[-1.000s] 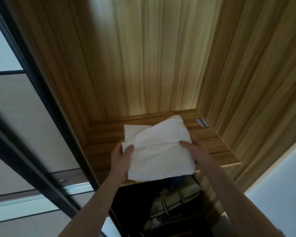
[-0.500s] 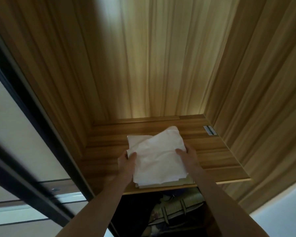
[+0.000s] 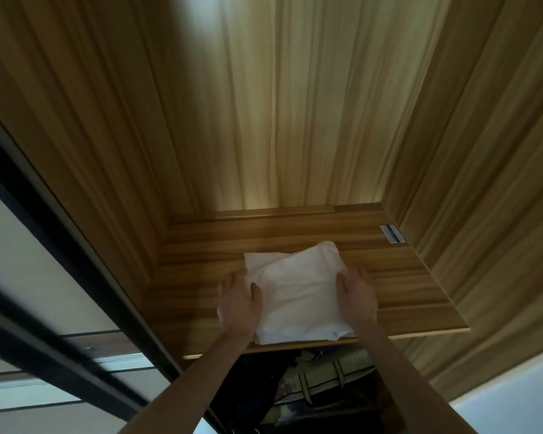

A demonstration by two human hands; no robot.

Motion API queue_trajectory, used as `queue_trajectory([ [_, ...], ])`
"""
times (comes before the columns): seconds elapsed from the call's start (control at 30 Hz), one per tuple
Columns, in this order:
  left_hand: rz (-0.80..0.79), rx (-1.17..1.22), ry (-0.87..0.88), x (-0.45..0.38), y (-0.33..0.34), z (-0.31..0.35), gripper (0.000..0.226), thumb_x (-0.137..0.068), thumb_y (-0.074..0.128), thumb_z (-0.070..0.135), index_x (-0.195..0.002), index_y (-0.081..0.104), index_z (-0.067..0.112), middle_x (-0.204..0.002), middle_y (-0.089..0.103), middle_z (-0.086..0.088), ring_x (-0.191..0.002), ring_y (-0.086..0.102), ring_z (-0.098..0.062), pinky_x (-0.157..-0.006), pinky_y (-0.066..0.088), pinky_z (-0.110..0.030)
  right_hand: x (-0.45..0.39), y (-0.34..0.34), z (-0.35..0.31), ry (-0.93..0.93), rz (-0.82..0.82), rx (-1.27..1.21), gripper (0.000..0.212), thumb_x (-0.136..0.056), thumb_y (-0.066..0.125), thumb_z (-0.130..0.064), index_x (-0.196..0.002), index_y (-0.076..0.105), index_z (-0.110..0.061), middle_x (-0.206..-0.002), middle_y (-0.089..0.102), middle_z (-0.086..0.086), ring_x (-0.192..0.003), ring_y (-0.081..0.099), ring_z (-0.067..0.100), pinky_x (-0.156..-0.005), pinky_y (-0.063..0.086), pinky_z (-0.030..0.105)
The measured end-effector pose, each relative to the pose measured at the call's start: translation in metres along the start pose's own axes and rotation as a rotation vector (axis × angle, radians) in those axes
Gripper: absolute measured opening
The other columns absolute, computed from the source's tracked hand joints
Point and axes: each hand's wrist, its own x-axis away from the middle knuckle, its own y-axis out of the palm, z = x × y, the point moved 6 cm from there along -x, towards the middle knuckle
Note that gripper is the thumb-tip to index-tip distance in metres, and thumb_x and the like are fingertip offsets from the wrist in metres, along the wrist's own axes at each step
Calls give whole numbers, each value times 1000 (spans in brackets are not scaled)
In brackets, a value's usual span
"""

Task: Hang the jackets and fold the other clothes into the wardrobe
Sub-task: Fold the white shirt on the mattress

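Folded white garment [image 3: 298, 292] (on wardrobe shelf [image 3: 405, 292]) held by both hands.

Overall light: dim and warm inside the wardrobe [image 3: 295, 104].
Source: a soft glow low on the far back panel [image 3: 295, 170], just above the shelf [image 3: 420, 292]; a pale cool patch at the top left of that panel.
Shadows: the side walls darken toward the frame edges; the space under the shelf is nearly black.
Brightest surface: the folded white cloth [image 3: 298, 292], not blown out.
Blur: the dark door frame [image 3: 44, 245] at left is smeared; wood grain is soft.
Distortion: wide-angle stretch makes the walls splay outward at the edges.
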Motion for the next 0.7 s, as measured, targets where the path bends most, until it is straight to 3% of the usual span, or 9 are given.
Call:
queue_trajectory([
  [0.1,14,-208,212,19,13,25,52,-104,43,40,-149,48,16,-152,50,-8,-142,43,-30,-120,35,-46,18,15,-22,-281,-33,86,46,-110,45,-33,-152,50,-15,-156,50,10,-147,43,33,-119,37,48],
  [0.2,-124,-315,288,36,38,30,68,-106,17,50,-162,30,13,-167,33,-12,-156,27,-30,-129,16,-45,28,36,-15,-300,-156,187,59,-111,33,-46,-165,29,-23,-172,24,3,-161,14,22,-129,10,40],
  [0.3,-189,-375,286,40,51,14,75,-104,4,57,-166,14,15,-172,20,-11,-159,17,-28,-130,12,-45,34,48,-1,-287,-195,282,64,-109,23,-54,-167,17,-27,-175,12,-1,-162,3,18,-127,-5,35],
  [0.4,-274,-400,282,37,58,-5,73,-105,5,61,-167,-4,22,-175,2,-6,-161,-1,-23,-130,0,-42,35,54,4,-289,-213,323,66,-108,18,-58,-167,16,-28,-175,10,-2,-162,1,19,-127,-6,36],
  [0.5,-335,-385,305,34,57,-8,73,-106,9,61,-166,-6,24,-175,-3,-4,-161,-6,-22,-129,-4,-42,33,56,4,-275,-241,340,74,-102,5,-63,-168,12,-29,-175,7,-2,-162,0,19,-128,-4,38],
  [0.6,-331,-357,287,34,46,-2,72,-107,11,60,-167,1,22,-175,5,-3,-161,0,-21,-128,-2,-41,37,50,-2,-251,-248,312,78,-100,4,-65,-168,10,-28,-176,8,-2,-162,0,19,-130,-1,40],
  [0.7,-274,-353,274,46,21,6,71,-107,14,58,-166,15,17,-171,24,-5,-158,21,-24,-130,12,-42,48,34,-19,-225,-206,249,77,-101,9,-64,-167,15,-25,-174,15,0,-162,5,19,-130,3,42],
])
